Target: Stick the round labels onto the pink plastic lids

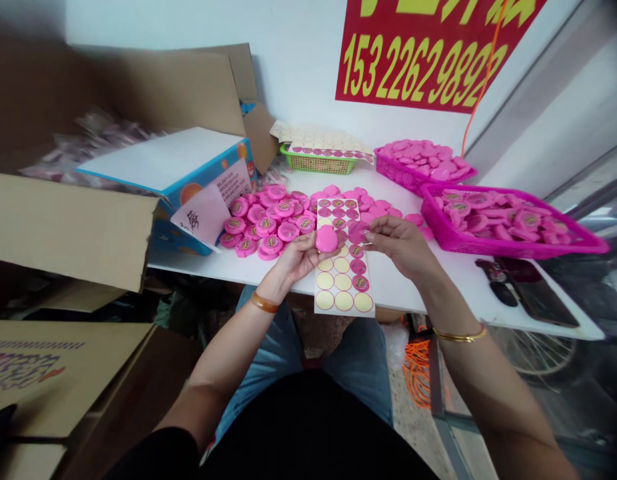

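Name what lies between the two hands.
The head view shows a sheet of round stickers between the left hand, holding a pink disc, and the right hand.

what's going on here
A person's left hand holds a plain pink disc above a sheet of round stickers, and their right hand is at the sheet's edge. Labelled pink discs lie piled on the white table, with more in a magenta basket.
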`<move>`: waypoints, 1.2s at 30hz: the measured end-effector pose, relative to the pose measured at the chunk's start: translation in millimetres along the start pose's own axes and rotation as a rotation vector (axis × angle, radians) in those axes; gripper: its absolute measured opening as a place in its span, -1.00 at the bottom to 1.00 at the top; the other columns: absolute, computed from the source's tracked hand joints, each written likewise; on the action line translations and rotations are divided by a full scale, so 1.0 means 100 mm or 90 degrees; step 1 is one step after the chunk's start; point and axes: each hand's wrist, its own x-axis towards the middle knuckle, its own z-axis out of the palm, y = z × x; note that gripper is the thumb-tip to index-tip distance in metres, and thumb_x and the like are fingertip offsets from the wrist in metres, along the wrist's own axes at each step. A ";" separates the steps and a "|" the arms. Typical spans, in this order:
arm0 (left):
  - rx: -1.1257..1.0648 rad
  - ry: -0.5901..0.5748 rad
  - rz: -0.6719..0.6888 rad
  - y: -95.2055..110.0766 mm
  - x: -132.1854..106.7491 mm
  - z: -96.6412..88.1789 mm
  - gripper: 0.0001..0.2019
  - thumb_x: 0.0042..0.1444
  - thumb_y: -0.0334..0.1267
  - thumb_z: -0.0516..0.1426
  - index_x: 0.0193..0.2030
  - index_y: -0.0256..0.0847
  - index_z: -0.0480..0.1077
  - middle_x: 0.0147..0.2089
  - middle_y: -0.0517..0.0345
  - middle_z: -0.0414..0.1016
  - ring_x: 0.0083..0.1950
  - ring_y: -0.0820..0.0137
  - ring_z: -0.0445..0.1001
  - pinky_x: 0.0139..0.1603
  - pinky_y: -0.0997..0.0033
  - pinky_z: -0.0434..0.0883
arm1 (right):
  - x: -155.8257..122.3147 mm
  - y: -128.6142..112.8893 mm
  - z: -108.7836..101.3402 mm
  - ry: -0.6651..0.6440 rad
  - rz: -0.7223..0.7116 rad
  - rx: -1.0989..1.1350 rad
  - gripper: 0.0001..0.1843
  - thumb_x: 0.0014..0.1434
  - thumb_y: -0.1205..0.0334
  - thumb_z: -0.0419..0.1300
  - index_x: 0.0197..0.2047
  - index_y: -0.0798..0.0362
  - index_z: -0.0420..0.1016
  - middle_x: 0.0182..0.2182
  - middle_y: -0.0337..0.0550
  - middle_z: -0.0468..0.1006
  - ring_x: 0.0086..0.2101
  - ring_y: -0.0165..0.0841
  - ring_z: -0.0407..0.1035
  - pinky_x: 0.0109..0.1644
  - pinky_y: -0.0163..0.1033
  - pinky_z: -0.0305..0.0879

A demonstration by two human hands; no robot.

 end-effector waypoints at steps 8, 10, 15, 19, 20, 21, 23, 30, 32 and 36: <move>0.011 -0.015 0.007 -0.07 0.04 0.01 -0.87 0.17 -0.44 0.07 -0.27 -0.37 0.46 -0.25 -0.06 0.59 -0.02 0.21 0.56 0.21 -0.02 0.36 | -0.05 0.00 0.11 0.039 -0.085 -0.114 -0.76 -0.06 0.21 0.37 -0.24 -0.02 0.62 -0.41 -0.23 0.60 -0.42 -0.40 0.44 -0.26 -0.16 0.45; 0.013 -0.020 0.015 -0.08 0.02 0.02 -0.88 0.15 -0.45 0.08 -0.32 -0.36 0.45 -0.31 -0.02 0.58 -0.07 0.24 0.57 0.21 -0.01 0.36 | -0.07 -0.02 0.12 0.041 -0.079 -0.104 -0.68 -0.08 0.24 0.38 -0.17 -0.02 0.60 -0.45 -0.26 0.57 -0.42 -0.41 0.42 -0.27 -0.18 0.43; 0.021 -0.059 0.042 -0.10 -0.02 0.06 -0.91 0.12 -0.46 0.10 -0.28 -0.30 0.43 -0.31 0.04 0.57 -0.05 0.25 0.55 0.23 -0.01 0.33 | -0.15 0.02 0.19 0.056 -0.034 0.017 -0.79 -0.12 0.23 0.40 -0.34 0.00 0.56 -0.47 -0.27 0.54 -0.44 -0.43 0.40 -0.27 -0.21 0.41; 0.023 -0.109 0.058 -0.13 -0.03 0.05 -0.91 0.09 -0.47 0.13 -0.27 -0.30 0.43 -0.33 0.08 0.55 -0.12 0.29 0.56 0.24 0.01 0.32 | -0.21 0.11 0.32 0.075 -0.021 0.038 -0.82 -0.11 0.19 0.40 -0.40 -0.01 0.52 -0.51 -0.29 0.51 -0.46 -0.43 0.39 -0.29 -0.20 0.41; 0.027 -0.117 0.057 -0.13 -0.03 0.05 -0.90 0.07 -0.46 0.15 -0.26 -0.30 0.44 -0.32 0.08 0.55 -0.11 0.28 0.56 0.24 0.03 0.32 | -0.22 0.12 0.35 0.082 -0.025 0.031 -0.81 -0.11 0.19 0.40 -0.39 -0.01 0.52 -0.50 -0.29 0.51 -0.46 -0.43 0.39 -0.29 -0.21 0.40; 0.032 -0.125 0.056 -0.14 -0.04 0.05 -0.88 0.06 -0.45 0.17 -0.23 -0.31 0.45 -0.30 0.06 0.56 -0.08 0.27 0.55 0.24 0.05 0.31 | -0.23 0.14 0.39 0.089 -0.030 0.022 -0.80 -0.11 0.19 0.40 -0.38 -0.01 0.51 -0.48 -0.29 0.52 -0.46 -0.43 0.39 -0.29 -0.21 0.40; 0.047 -0.134 0.054 -0.15 -0.05 0.06 -0.78 0.02 -0.41 0.21 -0.15 -0.31 0.45 -0.22 0.02 0.57 0.01 0.23 0.52 0.25 0.08 0.31 | -0.23 0.16 0.45 0.104 -0.034 0.006 -0.75 -0.12 0.18 0.40 -0.34 0.00 0.49 -0.45 -0.27 0.54 -0.44 -0.42 0.41 -0.30 -0.22 0.39; 0.084 -0.132 0.060 -0.15 -0.08 0.06 -0.69 -0.02 -0.34 0.27 -0.08 -0.31 0.45 -0.16 -0.02 0.55 0.14 0.18 0.44 0.25 0.10 0.28 | -0.22 0.16 0.56 0.175 -0.027 -0.016 -0.55 -0.15 0.20 0.40 -0.21 -0.04 0.29 -0.49 -0.33 0.54 -0.48 -0.42 0.41 -0.39 -0.27 0.33; 0.078 -0.132 0.064 -0.14 -0.07 0.06 -0.73 -0.03 -0.34 0.28 -0.14 -0.31 0.46 -0.21 0.01 0.55 0.11 0.19 0.45 0.25 0.10 0.29 | -0.22 0.16 0.58 0.189 -0.036 -0.020 -0.53 -0.15 0.21 0.39 -0.21 -0.04 0.26 -0.51 -0.35 0.53 -0.51 -0.43 0.39 -0.40 -0.28 0.32; 0.054 -0.140 0.073 -0.15 -0.07 0.06 -0.78 -0.04 -0.36 0.28 -0.21 -0.30 0.46 -0.32 0.10 0.53 -0.03 0.26 0.52 0.22 0.13 0.32 | -0.22 0.15 0.59 0.192 -0.050 -0.031 -0.53 -0.13 0.23 0.37 -0.19 -0.05 0.22 -0.52 -0.35 0.52 -0.51 -0.44 0.39 -0.41 -0.29 0.31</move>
